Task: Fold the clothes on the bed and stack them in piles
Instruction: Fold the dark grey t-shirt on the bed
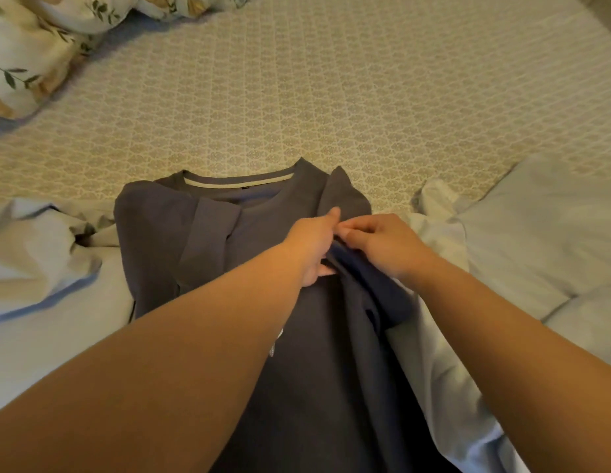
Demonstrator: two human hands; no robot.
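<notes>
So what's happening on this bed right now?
A person is folding a grey T-shirt spread out on the patterned bedspread. Its left sleeve is already turned in. The left hand and right hand meet at the right sleeve, pinching its fabric. Pale bedding lies on both sides; no pile is visible.

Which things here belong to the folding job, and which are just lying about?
In the job:
- grey shirt, collar away from the person, one sleeve folded in
- left hand, on the shirt
- right hand, pinching the other sleeve

Lying about:
- patterned bedsheet
- floral duvet, far left corner
- pale blue bedding on both sides of the shirt
</notes>
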